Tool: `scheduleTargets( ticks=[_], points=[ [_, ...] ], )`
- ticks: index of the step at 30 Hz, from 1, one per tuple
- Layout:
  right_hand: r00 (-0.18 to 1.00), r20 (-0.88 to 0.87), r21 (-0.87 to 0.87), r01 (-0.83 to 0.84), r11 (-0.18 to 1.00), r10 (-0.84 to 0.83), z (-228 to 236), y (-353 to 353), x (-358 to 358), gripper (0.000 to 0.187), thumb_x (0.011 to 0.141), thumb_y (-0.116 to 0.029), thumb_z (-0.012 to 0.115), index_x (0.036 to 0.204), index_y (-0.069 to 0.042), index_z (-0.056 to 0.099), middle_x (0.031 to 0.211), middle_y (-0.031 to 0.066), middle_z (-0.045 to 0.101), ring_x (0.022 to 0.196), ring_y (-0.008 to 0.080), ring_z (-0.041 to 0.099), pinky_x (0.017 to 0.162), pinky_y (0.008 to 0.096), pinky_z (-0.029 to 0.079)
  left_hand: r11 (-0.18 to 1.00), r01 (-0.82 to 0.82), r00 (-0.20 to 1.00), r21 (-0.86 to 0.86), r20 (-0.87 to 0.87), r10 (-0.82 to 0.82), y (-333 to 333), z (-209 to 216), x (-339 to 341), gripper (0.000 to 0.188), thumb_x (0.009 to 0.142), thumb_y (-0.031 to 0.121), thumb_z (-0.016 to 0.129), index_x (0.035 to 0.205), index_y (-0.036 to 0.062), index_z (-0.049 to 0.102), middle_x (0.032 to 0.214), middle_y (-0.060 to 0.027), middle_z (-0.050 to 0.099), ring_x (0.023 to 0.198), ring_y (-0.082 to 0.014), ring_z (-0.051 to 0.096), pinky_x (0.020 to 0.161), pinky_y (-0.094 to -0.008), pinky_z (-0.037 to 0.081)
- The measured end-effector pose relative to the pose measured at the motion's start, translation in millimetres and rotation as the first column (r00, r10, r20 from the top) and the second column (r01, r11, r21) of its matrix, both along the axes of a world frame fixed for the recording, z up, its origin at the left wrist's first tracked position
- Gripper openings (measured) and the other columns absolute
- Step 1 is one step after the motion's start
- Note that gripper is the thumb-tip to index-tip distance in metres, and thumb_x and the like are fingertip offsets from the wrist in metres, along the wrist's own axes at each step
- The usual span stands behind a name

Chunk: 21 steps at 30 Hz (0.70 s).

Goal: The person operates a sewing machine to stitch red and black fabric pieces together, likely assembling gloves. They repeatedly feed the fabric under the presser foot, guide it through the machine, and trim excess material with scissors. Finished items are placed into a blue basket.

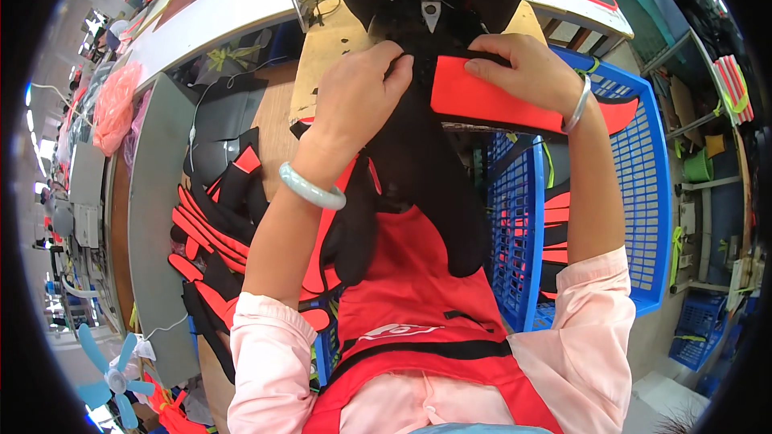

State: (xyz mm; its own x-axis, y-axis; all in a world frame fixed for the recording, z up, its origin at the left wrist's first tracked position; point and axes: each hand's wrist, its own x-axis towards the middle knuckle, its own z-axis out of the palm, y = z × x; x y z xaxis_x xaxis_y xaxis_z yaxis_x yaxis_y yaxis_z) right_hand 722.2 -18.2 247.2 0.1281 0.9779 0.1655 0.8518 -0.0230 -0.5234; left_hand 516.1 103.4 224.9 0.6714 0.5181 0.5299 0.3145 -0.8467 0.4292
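Below the dark head of what looks like a sewing machine (430, 8), my left hand (358, 92) is closed, its thumb and fingers pinching the upper edge of a black fabric piece (418, 153). That piece hangs down toward my lap in long, rounded lobes. To its right, my right hand (527, 72) is closed on a coral-red fabric strip (482, 92) with black edging. The thumb lies on the strip's red face, and the other fingers are partly hidden. The strip's inner end meets the black fabric; whether they are joined I cannot tell.
A blue plastic basket (647, 193) on the right holds red and black pieces. More strips (213, 229) are heaped on the left beside a grey panel (161, 217). A small blue fan (117, 379) stands at the lower left. My red apron (418, 273) covers my lap.
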Motion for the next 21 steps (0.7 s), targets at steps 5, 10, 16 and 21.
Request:
scheduleTargets(
  ticks=[5,10,16,21],
  points=[
    [0.999,0.046,-0.013,0.002,1.0,-0.002,-10,17,11,0.042,0.088,-0.036,0.06,0.108,0.0,0.066,0.099,0.0202,0.068,0.094,0.0387,0.063,0.084,0.0413,0.05,1.0,-0.005,1.0,0.003,0.005,0.005,17,-12,14,0.024,0.089,0.025,0.06,0.083,0.0025,0.065,0.071,-0.0184,0.063,0.07,-0.0393,0.061,0.062,-0.0458,0.047],
    [0.999,0.04,0.006,-0.003,1.0,0.003,-18,29,20,0.042,0.089,-0.035,0.061,0.11,0.0,0.066,0.1,0.0188,0.068,0.095,0.0338,0.064,0.085,0.0372,0.05,0.999,0.026,0.999,-0.038,0.02,-0.025,29,-14,18,0.024,0.088,0.024,0.061,0.085,0.0016,0.067,0.071,-0.0202,0.063,0.07,-0.0397,0.061,0.062,-0.0452,0.048],
    [1.0,0.015,0.033,-0.008,0.999,0.007,-20,36,30,0.039,0.091,-0.031,0.062,0.11,0.003,0.065,0.095,0.0168,0.069,0.089,0.0252,0.066,0.081,0.0315,0.049,0.999,0.01,1.0,-0.039,-0.028,-0.011,38,-8,25,0.026,0.087,0.027,0.061,0.087,0.0018,0.068,0.073,-0.0213,0.064,0.071,-0.0405,0.062,0.064,-0.0454,0.048],
    [0.991,0.11,0.057,0.071,0.996,-0.077,-19,47,36,0.039,0.091,-0.031,0.062,0.112,0.002,0.065,0.096,0.016,0.069,0.09,0.0232,0.066,0.083,0.031,0.049,0.998,-0.007,0.999,0.056,-0.031,0.009,56,-14,40,0.027,0.087,0.027,0.06,0.087,0.0017,0.068,0.076,-0.0225,0.064,0.076,-0.0421,0.062,0.067,-0.0471,0.049]
  ],
)
